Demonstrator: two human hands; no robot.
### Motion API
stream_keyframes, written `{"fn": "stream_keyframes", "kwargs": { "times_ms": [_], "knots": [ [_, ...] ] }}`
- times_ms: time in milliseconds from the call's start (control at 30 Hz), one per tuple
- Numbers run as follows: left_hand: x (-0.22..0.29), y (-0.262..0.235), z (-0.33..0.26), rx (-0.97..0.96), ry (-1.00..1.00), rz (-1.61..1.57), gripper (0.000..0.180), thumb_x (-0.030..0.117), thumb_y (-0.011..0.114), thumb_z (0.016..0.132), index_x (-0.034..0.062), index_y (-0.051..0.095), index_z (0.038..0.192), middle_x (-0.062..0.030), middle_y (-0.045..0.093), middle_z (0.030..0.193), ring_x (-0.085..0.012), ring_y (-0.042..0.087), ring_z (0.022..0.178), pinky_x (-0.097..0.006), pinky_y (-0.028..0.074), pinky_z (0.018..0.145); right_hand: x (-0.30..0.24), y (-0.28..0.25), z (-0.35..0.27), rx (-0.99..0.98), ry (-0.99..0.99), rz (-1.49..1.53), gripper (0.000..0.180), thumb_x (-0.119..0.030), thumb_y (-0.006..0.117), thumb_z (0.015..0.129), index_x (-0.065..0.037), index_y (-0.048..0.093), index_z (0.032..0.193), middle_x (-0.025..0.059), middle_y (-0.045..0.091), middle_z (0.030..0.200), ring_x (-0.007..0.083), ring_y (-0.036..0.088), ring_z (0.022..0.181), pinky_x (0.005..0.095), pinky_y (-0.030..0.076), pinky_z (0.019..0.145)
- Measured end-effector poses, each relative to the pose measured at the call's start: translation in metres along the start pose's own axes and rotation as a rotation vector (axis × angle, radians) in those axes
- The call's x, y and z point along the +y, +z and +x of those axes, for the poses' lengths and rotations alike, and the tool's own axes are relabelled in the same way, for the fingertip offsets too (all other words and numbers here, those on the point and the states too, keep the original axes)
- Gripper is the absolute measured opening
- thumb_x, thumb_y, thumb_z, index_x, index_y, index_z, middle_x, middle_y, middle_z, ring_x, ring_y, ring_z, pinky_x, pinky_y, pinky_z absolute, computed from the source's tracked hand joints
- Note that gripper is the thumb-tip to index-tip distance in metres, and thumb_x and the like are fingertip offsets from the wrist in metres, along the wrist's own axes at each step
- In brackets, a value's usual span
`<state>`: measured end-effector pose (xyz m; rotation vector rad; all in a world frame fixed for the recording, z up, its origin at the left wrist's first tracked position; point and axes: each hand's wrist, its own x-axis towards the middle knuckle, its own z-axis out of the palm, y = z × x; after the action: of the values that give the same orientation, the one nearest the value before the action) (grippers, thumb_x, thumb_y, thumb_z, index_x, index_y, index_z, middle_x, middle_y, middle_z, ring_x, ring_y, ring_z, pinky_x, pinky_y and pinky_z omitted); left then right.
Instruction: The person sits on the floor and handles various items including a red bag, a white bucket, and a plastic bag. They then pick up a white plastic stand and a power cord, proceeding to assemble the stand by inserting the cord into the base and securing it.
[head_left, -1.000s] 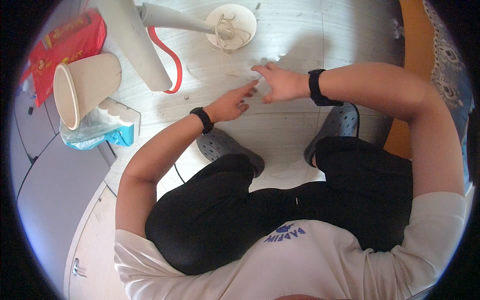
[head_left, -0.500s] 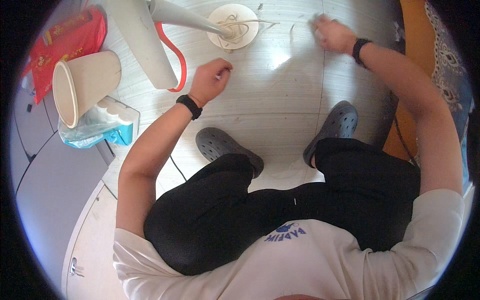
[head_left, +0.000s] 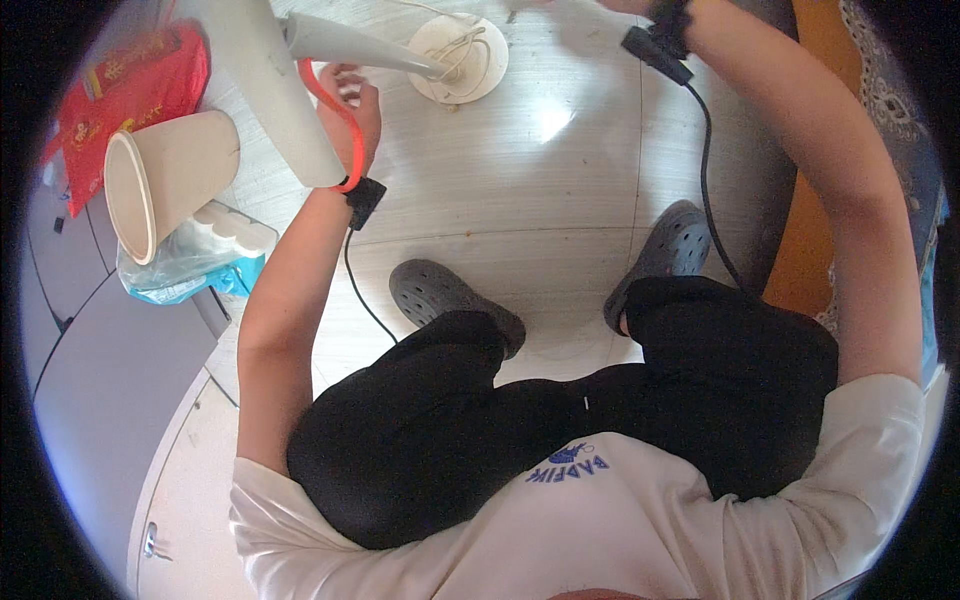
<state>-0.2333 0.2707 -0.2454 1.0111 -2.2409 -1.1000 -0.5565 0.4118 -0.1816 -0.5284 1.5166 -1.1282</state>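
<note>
My left hand is raised at the upper left, next to a thick pale tube with a red-orange band looping off it. The band crosses in front of the hand and hides part of it. Its fingers are loosely bent and apart, with nothing visible in them. Close by, a slimmer grey-white pole slants down to a round white base with a beige cord coiled on it. My right hand reaches to the top edge, which cuts off most of it; its fingers are hardly visible.
A cream bin lies tipped beside a red bag and a plastic-wrapped pack of white rolls. Black cables run from both wristbands, with a black connector on the right one. An orange-brown panel with lace stands at the right.
My left hand has moved left and away from me, behind the red-orange band, and its fingers have loosened. My right hand has reached farther away, mostly out of the picture.
</note>
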Motion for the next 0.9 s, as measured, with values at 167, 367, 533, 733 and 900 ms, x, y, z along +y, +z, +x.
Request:
{"fn": "stream_keyframes", "kwargs": {
  "times_ms": [167, 367, 533, 733, 900],
  "knots": [
    [0.020, -0.028, 0.034, 0.094, 0.445, 0.309, 0.057, 0.004, 0.069, 0.082, 0.0024, 0.049, 0.135, -0.0201, 0.052, 0.136, -0.0302, 0.053, 0.123, -0.039, 0.046, 0.100, -0.004, 0.092, 0.024, -0.129, -0.166, -0.219, 0.054, -0.019, 0.067, 0.088, 0.005, 0.047, 0.132, 0.0175, 0.065, 0.101, 0.0250, 0.066, 0.071, 0.0383, 0.059, 0.059],
    [0.063, -0.034, 0.069, -0.181, 0.139, -0.466, 0.059, 0.001, 0.066, 0.085, 0.0032, 0.045, 0.140, -0.0159, 0.053, 0.136, -0.0219, 0.057, 0.119, -0.036, 0.050, 0.096, -0.031, 0.131, 0.018, -0.212, -0.365, -0.117, 0.043, -0.016, 0.065, 0.088, 0.004, 0.051, 0.123, 0.0174, 0.065, 0.100, 0.0245, 0.068, 0.075, 0.0356, 0.057, 0.061],
    [0.080, -0.040, 0.073, -0.509, 0.054, -0.529, 0.080, 0.004, 0.067, 0.086, 0.0096, 0.026, 0.155, -0.0078, 0.049, 0.140, -0.0182, 0.055, 0.120, -0.026, 0.047, 0.097, -0.030, 0.137, 0.033, -0.363, -0.426, 0.013, 0.034, -0.016, 0.057, 0.092, 0.003, 0.054, 0.119, 0.0178, 0.065, 0.101, 0.0231, 0.068, 0.085, 0.0351, 0.057, 0.068],
    [0.044, -0.052, 0.075, -0.287, 0.265, 0.298, 0.043, 0.008, 0.067, 0.087, 0.0021, 0.056, 0.128, -0.0112, 0.070, 0.103, -0.0170, 0.069, 0.082, -0.031, 0.055, 0.071, -0.007, 0.111, 0.036, -0.084, -1.146, -1.101, 0.030, -0.019, 0.053, 0.091, 0.001, 0.063, 0.112, 0.0240, 0.068, 0.102, 0.0397, 0.066, 0.092, 0.0433, 0.053, 0.079],
    [0.005, -0.083, 0.052, -0.664, -0.095, 0.556, 0.032, 0.030, 0.061, 0.092, 0.0021, 0.064, 0.107, -0.0067, 0.069, 0.089, -0.0122, 0.061, 0.060, -0.027, 0.049, 0.053, 0.037, 0.055, -0.007, 0.245, -0.297, -0.500, 0.018, -0.012, 0.059, 0.086, 0.003, 0.068, 0.092, 0.0215, 0.068, 0.082, 0.0290, 0.068, 0.077, 0.0390, 0.054, 0.070]
  ]
}}
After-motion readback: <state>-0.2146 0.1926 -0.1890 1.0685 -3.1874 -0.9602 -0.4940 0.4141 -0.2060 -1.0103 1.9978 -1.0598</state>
